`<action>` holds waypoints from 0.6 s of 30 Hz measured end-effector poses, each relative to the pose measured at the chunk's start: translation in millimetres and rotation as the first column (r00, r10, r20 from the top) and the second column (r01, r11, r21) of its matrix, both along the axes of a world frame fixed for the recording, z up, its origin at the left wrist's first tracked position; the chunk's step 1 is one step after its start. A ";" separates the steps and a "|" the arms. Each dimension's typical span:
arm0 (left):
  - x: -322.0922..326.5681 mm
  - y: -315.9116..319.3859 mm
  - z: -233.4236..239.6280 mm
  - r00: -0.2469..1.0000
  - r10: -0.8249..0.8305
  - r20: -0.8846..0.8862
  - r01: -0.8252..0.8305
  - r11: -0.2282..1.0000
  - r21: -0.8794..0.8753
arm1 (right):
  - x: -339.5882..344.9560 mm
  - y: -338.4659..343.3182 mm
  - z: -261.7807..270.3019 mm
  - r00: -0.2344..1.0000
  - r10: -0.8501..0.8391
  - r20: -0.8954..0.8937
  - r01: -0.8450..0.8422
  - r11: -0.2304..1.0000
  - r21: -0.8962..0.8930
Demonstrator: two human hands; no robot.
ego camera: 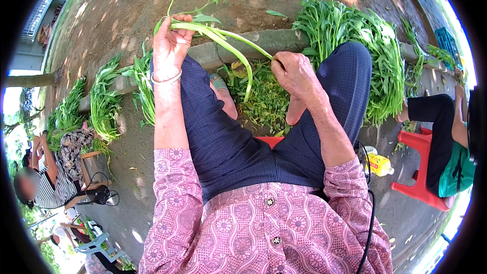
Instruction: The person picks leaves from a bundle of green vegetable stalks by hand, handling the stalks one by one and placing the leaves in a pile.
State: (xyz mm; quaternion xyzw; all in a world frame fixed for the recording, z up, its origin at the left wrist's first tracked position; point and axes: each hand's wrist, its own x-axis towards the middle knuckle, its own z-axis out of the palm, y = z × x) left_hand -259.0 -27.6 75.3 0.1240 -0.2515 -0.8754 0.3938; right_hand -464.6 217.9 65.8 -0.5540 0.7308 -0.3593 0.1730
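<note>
My left hand (173,43), with a pale bracelet at the wrist, is raised and grips several water spinach stems (228,42) near their leafy part. One thick stem bends down and hangs free between my knees. The thinner stem runs across to my right hand (291,70), whose fingers are pinched on its end. Below, a heap of loose leaves and trimmings (264,97) lies on the ground between my feet. A large pile of leafy greens (376,61) rests by my right knee, and a smaller bunch (143,80) stands beside my left knee.
A low stone kerb (258,42) crosses in front of me. More bunches of greens (104,99) lie along it to the left. One person sits on a red plastic stool (422,160) at the right; others sit at the left. A yellow-labelled bottle (378,164) and a black cable (371,228) are at my right.
</note>
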 end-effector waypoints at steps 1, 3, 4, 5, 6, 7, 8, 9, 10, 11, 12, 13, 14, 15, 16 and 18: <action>1.1 -0.4 -0.4 1.000 -0.004 0.010 0.004 1.000 -0.012 | 0.4 -0.8 -0.3 1.000 -0.006 -0.025 0.006 1.000 -0.001; 3.1 -1.6 -0.3 1.000 -0.010 0.029 0.012 0.999 -0.039 | 0.8 -1.0 0.1 0.998 -0.004 -0.055 0.004 1.000 0.008; 2.8 -2.3 -0.2 0.999 0.009 0.053 -0.008 1.000 -0.026 | 1.2 -0.9 0.3 0.998 -0.002 -0.070 0.003 1.000 0.010; 3.4 -2.1 -0.5 0.997 0.035 0.071 -0.033 0.999 -0.034 | 2.1 -0.5 -0.3 0.997 -0.005 -0.079 0.005 1.000 0.007; 0.0 1.2 0.1 0.995 0.057 0.086 -0.054 0.998 -0.041 | 1.6 0.7 -1.9 0.996 -0.012 -0.091 0.012 1.000 0.005; -3.0 4.6 0.8 0.992 0.079 0.100 -0.074 0.996 -0.048 | 0.9 1.2 -4.0 0.994 -0.019 -0.103 0.019 1.000 0.004; -5.4 7.1 2.3 0.986 0.102 0.134 -0.093 0.993 -0.071 | -0.1 0.7 -7.2 0.993 -0.019 -0.120 0.019 1.000 -0.002; -3.7 6.5 2.6 0.987 0.097 0.132 -0.087 0.993 -0.074 | 0.8 0.1 -7.4 0.992 -0.022 -0.126 0.022 1.000 -0.006; -2.3 6.3 2.4 0.987 0.091 0.129 -0.082 0.994 -0.077 | 1.8 0.1 -7.2 0.991 -0.026 -0.132 0.025 1.000 -0.010; -1.0 5.7 2.5 0.988 0.086 0.127 -0.076 0.994 -0.080 | 2.7 0.0 -6.6 0.990 -0.029 -0.139 0.027 1.000 -0.014; -2.2 6.2 2.2 0.981 0.126 0.150 -0.116 0.991 -0.072 | 3.6 -0.2 -6.1 0.988 -0.046 -0.145 0.043 0.999 -0.025; -2.1 6.4 2.5 0.981 0.125 0.146 -0.117 0.991 -0.063 | 3.7 -0.7 -5.8 0.985 -0.060 -0.161 0.053 0.998 -0.046; -1.8 6.9 2.8 0.982 0.124 0.143 -0.118 0.992 -0.054 | 3.7 -1.4 -5.6 0.981 -0.074 -0.177 0.063 0.996 -0.067; -2.2 6.9 2.8 0.983 0.122 0.139 -0.117 0.992 -0.045 | 3.1 -2.1 -5.6 0.977 -0.090 -0.193 0.074 0.993 -0.088; -2.9 6.8 2.8 0.984 0.118 0.135 -0.113 0.992 -0.047 | 2.3 -2.9 -7.2 0.972 -0.113 -0.206 0.090 0.989 -0.115; -3.1 6.7 2.4 0.985 0.113 0.130 -0.107 0.993 -0.053 | 1.9 -4.7 -9.6 0.961 -0.157 -0.229 0.119 0.978 -0.168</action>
